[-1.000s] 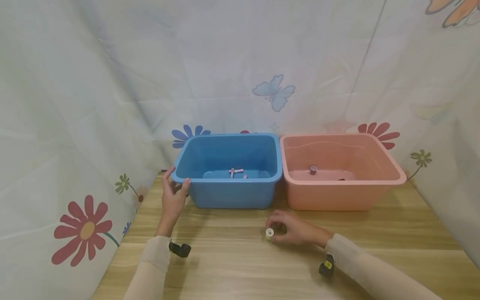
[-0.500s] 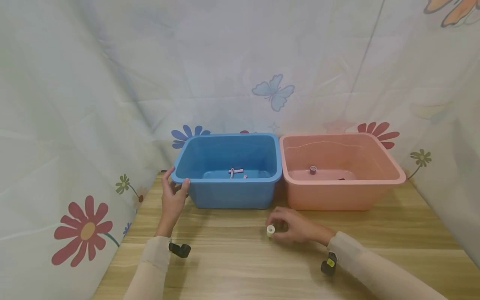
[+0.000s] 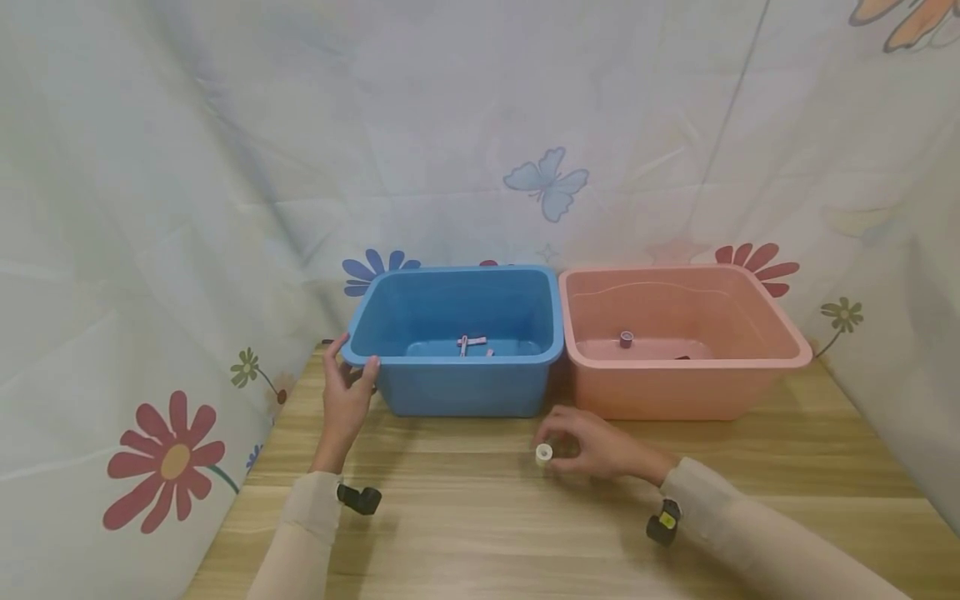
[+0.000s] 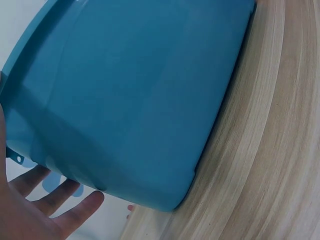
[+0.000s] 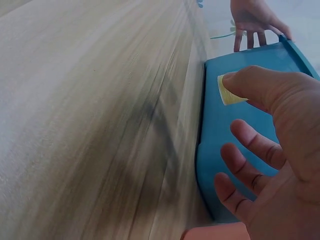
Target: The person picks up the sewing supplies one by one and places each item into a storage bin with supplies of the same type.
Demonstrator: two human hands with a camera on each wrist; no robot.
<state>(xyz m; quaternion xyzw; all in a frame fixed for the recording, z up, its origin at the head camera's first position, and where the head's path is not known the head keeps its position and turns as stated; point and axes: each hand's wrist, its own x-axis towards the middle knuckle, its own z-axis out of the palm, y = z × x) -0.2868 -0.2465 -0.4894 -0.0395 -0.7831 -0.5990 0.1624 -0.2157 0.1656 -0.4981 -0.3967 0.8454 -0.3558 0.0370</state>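
Note:
My right hand (image 3: 596, 446) pinches a small spool of pale yellow thread (image 3: 543, 455) between thumb and fingers, close over the wooden table. The spool's round end with a hole faces up in the head view. In the right wrist view the thumb lies against the yellow thread (image 5: 231, 97), and the other fingers are spread and bent. My left hand (image 3: 347, 408) holds the front left corner of a blue tub (image 3: 461, 390), thumb on the front rim, fingers along the left side. Several small pink strip-like pieces (image 3: 472, 342) lie inside that tub, partly hidden by its front rim.
A pink tub (image 3: 667, 393) stands right beside the blue one. In it are a small dark reddish spool (image 3: 626, 339) and a dark piece (image 3: 682, 358) mostly hidden by the rim. A flower-printed cloth (image 3: 450, 125) hangs behind the wooden table (image 3: 450, 517).
My right hand has moved slightly away from me and to the right, carrying the thread spool. The left hand stays on the blue tub's corner.

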